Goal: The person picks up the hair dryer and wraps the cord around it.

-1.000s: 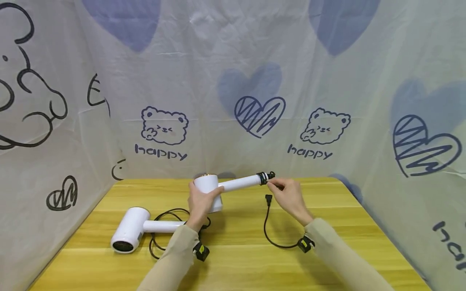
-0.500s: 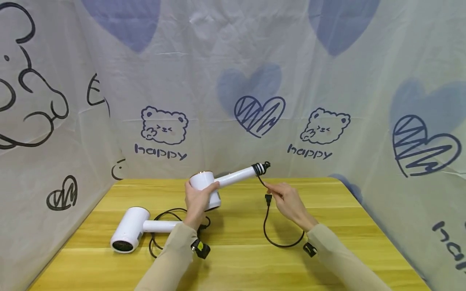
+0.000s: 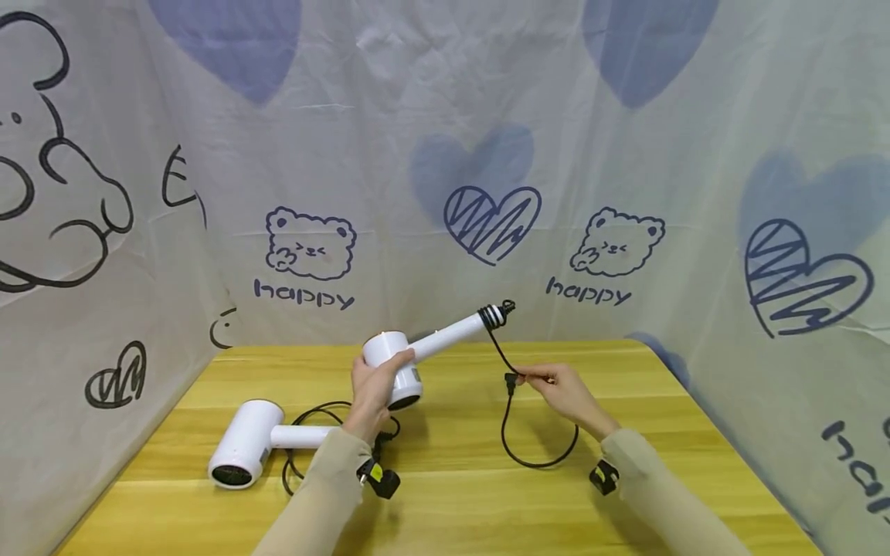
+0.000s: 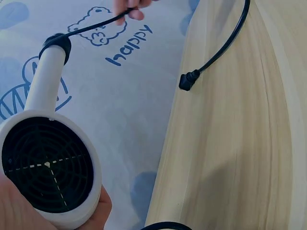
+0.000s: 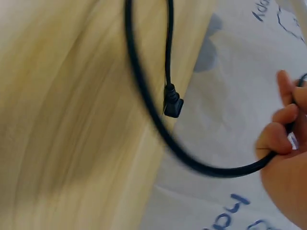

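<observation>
My left hand [image 3: 371, 390] grips the head of a white hair dryer [image 3: 445, 338] above the table, its handle slanting up to the right. The black power cord [image 3: 498, 349] is wound several times round the handle's end. From there a taut stretch runs down to my right hand [image 3: 559, 390], which pinches it between thumb and fingers. In the right wrist view the cord [image 5: 192, 165] passes through the curled fingers and sweeps back in a loop. Its black plug [image 4: 188, 80] hangs free of both hands. The dryer's round grille [image 4: 48, 163] faces the left wrist camera.
A second white hair dryer [image 3: 246, 444] lies on the wooden table [image 3: 473, 510] at the left. Its black cord [image 3: 288, 471] is coiled around the handle area, partly behind my left forearm. A printed cloth [image 3: 445, 93] hangs behind the table and along both sides.
My right hand has moved down and away from the handle's end, drawing out a stretch of cord. The held dryer's handle has tipped further upward.
</observation>
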### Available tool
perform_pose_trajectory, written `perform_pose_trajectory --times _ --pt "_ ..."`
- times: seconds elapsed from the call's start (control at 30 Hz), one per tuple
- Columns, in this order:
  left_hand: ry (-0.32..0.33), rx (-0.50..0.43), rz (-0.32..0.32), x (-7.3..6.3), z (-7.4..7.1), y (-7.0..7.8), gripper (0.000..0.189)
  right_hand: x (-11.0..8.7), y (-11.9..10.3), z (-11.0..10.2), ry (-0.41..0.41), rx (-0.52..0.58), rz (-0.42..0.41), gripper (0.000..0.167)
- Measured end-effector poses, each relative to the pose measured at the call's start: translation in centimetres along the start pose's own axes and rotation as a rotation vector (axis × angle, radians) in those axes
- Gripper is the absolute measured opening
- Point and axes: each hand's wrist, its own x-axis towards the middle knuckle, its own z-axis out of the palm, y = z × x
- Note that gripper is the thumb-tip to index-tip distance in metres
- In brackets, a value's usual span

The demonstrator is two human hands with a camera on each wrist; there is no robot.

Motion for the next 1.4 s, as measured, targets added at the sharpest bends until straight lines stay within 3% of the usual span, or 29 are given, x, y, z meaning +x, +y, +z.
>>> perform_pose_trajectory --times 0.17,0.3,0.57,0.73,0.9,0.97,1.17,1.4 --pt "-0.028 0.002 0.001 0.0 0.1 0.0 0.084 0.9 0.6 -1.2 -0.090 0.103 0.234 0.032" --pt "-0.059 0.000 0.008 -0.1 0.2 -0.1 0.079 1.3 1.2 -2.0 -0.134 0.140 0.372 0.034" --pt "-0.159 0.020 -0.003 -0.4 0.2 -0.5 0.078 1.7 1.5 -2.8 -0.100 0.071 0.490 0.043" --pt "-0.244 0.053 -0.007 -0.4 0.0 -0.7 0.074 2.3 1.0 -2.9 -0.047 0.044 0.491 0.038" --pt "-0.342 0.087 -0.010 -0.6 -0.2 -0.8 0.073 2.9 0.4 -3.4 0.101 -0.004 0.416 0.017" --pt "-0.363 0.110 0.010 -0.6 -0.3 -0.6 0.074 3.0 0.0 -3.6 0.133 -0.031 0.373 0.017" --pt "-0.367 0.254 0.109 -0.4 -0.7 -0.1 0.080 3.1 -1.3 -3.8 0.151 -0.116 0.317 0.031" --pt "-0.351 0.371 0.174 -0.1 -1.3 -0.2 0.080 2.9 -3.5 -2.8 0.226 -0.237 0.243 0.025"
